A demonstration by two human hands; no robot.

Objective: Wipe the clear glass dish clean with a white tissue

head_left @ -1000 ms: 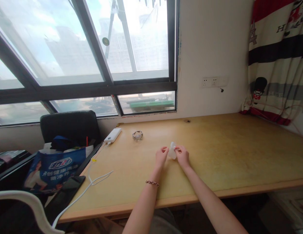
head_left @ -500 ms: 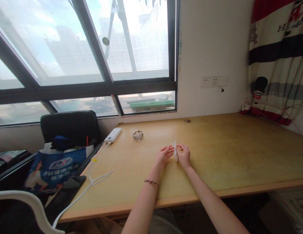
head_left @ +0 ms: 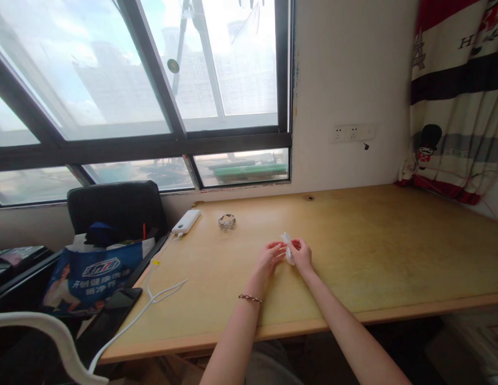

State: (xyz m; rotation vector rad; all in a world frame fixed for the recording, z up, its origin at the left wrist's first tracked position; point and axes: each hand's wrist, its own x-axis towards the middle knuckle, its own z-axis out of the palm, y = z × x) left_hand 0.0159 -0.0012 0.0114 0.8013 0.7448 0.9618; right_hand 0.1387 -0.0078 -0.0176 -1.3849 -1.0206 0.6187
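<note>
Wooden worktop (head_left: 373, 240); over it, the left hand (head_left: 271, 255), fingers loosely curled, contact unclear, faces the right hand (head_left: 302, 255), the nearer, which pinches a crumpled white sheet (head_left: 289, 257) between the two, long axis running roughly top to bottom in view.

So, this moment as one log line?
right hand: holds small white item | left hand: beside it, contact unclear | table: metallic band, white power bank

So my white bit (head_left: 289, 256) was spread flat a second ago, then edge-on, and now it's bunched up with a frilly top. My left fingers (head_left: 277, 244) have uncurled towards it too.
</note>
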